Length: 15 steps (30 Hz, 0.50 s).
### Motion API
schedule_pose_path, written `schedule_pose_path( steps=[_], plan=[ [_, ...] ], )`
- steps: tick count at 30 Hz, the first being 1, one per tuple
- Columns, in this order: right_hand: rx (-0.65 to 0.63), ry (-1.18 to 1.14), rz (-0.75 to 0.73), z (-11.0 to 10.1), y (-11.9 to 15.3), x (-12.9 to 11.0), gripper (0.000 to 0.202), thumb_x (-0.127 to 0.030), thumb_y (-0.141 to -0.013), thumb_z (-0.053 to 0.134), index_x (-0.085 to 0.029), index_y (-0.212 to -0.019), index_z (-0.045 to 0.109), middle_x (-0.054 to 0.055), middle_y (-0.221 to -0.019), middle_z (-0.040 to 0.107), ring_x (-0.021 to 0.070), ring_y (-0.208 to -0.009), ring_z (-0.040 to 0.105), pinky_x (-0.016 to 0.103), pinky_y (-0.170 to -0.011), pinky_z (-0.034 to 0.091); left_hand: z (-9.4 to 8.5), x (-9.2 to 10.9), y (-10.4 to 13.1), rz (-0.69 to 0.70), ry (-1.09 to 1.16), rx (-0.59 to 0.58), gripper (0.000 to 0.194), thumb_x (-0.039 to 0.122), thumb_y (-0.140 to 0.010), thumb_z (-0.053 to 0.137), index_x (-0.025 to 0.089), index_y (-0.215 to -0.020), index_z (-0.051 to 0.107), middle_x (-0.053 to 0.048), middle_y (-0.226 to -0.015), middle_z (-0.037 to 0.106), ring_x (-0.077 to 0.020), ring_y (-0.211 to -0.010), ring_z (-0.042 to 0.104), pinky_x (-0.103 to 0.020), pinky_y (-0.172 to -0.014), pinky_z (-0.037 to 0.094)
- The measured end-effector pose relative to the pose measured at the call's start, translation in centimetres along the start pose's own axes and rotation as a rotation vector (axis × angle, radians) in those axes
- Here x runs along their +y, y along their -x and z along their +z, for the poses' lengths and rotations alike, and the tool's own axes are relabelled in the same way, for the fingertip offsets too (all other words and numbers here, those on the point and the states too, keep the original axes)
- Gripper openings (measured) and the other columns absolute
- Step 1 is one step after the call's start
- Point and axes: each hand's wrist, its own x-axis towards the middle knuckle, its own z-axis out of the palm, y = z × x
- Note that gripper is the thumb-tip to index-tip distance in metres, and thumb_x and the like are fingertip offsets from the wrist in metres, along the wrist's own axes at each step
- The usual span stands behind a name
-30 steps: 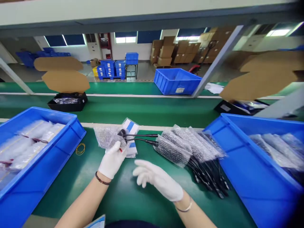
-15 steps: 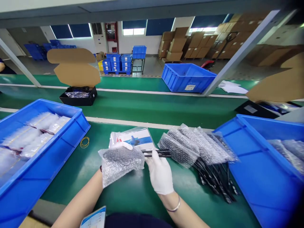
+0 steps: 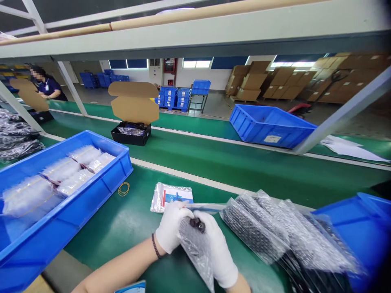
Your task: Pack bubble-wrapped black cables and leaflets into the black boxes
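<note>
My left hand (image 3: 171, 227), in a white glove, is closed on the upper left edge of a bubble-wrap pouch (image 3: 195, 246). My right hand (image 3: 219, 250), also gloved, wraps the pouch's right side. Dark round ends (image 3: 197, 224) of black parts show at the top of the pouch, between both hands. The pouch tilts, its lower end pointing toward me. Just beyond my hands lies a clear plastic packet (image 3: 158, 198) with a red, white and blue printed sheet. To the right, several bubble-wrapped packs (image 3: 290, 228) lie overlapped, with black cables (image 3: 301, 270) sticking out.
A blue crate (image 3: 100, 185) of bundled white bags stands at left, yellow rubber bands (image 3: 124, 189) beside it. Another blue crate (image 3: 345, 215) is at right. Beyond are an open black box (image 3: 131, 138), a blue bin (image 3: 271, 126) and slanted posts. A person (image 3: 50, 87) stands far left.
The pouch has turned from lying sideways to pointing toward me, black ends up. My right hand has moved from the black cables onto the pouch. The view has swung left and up.
</note>
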Motion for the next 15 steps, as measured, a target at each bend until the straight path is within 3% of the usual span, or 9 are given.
schedule_pose_path(
  steps=[2,3,6,8,10,11,13,15],
  plan=[
    [-0.046,-0.065,0.027,-1.1,-1.0,-0.3,0.027,-0.036,-0.07,0.071,-0.029,-0.097,0.068,0.011,-0.106,0.066,0.0361,-0.104,0.058,0.056,-0.099,0.042,-0.1,-0.3,0.4,0.078,-0.12,-0.008,0.013,0.029,-0.08,0.06,0.022,-0.078,0.07,-0.008,-0.088,0.068,-0.0252,-0.09,0.061,-0.04,-0.085,0.048],
    [-0.025,-0.106,0.05,-1.7,-1.3,-0.5,0.029,-0.036,-0.068,0.074,-0.03,-0.095,0.069,0.01,-0.105,0.066,0.0362,-0.105,0.058,0.057,-0.1,0.041,-0.4,-0.4,0.6,0.11,-0.177,0.019,0.015,0.024,-0.082,0.055,0.022,-0.085,0.07,-0.008,-0.093,0.068,-0.0245,-0.092,0.06,-0.04,-0.086,0.047],
    [0.089,-0.312,0.178,-2.6,-1.8,-0.3,0.052,-0.036,-0.062,0.081,-0.032,-0.11,0.064,0.007,-0.114,0.064,0.034,-0.119,0.051,0.056,-0.107,0.034,-2.0,-0.1,0.7,0.117,-0.202,0.167,0.03,0.015,-0.086,0.044,0.024,-0.101,0.068,-0.007,-0.107,0.068,-0.0226,-0.101,0.06,-0.04,-0.094,0.045],
    [0.1,-0.501,0.289,-2.6,-1.8,0.6,0.059,-0.038,-0.061,0.081,-0.031,-0.116,0.061,0.006,-0.118,0.063,0.0315,-0.123,0.049,0.054,-0.11,0.031,-3.0,0.6,0.6,0.105,-0.127,0.126,0.032,0.015,-0.087,0.044,0.026,-0.105,0.068,-0.004,-0.11,0.068,-0.0218,-0.105,0.06,-0.04,-0.099,0.043],
    [0.084,-0.682,0.383,-2.1,-1.7,2.1,0.052,-0.042,-0.061,0.08,-0.028,-0.109,0.064,0.007,-0.114,0.065,0.0311,-0.116,0.055,0.053,-0.108,0.035,-3.5,1.1,0.6,0.087,-0.053,0.026,0.035,0.018,-0.088,0.045,0.03,-0.114,0.065,-0.002,-0.118,0.065,-0.022,-0.112,0.057,-0.04,-0.103,0.04],
    [0.101,-0.748,0.412,-1.8,-1.6,2.9,0.049,-0.043,-0.06,0.08,-0.027,-0.104,0.066,0.007,-0.111,0.067,0.031,-0.11,0.058,0.053,-0.106,0.037,-3.5,1.2,0.6,0.064,-0.027,0.034,0.037,0.02,-0.088,0.047,0.031,-0.12,0.062,-0.002,-0.124,0.062,-0.0228,-0.116,0.055,-0.041,-0.105,0.039],
    [0.176,-0.81,0.433,-1.2,-1.5,4.2,0.047,-0.043,-0.057,0.082,-0.025,-0.099,0.067,0.006,-0.108,0.068,0.0296,-0.105,0.06,0.052,-0.105,0.038,-2.9,0.8,0.8,-0.016,0.009,0.174,0.043,0.027,-0.085,0.056,0.031,-0.128,0.057,-0.003,-0.131,0.057,-0.0255,-0.12,0.052,-0.042,-0.105,0.038],
    [0.244,-0.81,0.418,-0.7,-1.4,5.0,0.047,-0.04,-0.057,0.083,-0.026,-0.099,0.067,0.005,-0.11,0.067,0.0277,-0.106,0.06,0.05,-0.108,0.035,-2.2,-0.1,0.9,-0.117,0.013,0.286,0.036,0.034,-0.082,0.063,0.028,-0.117,0.065,-0.005,-0.118,0.065,-0.0277,-0.108,0.057,-0.04,-0.095,0.044]
  ],
)
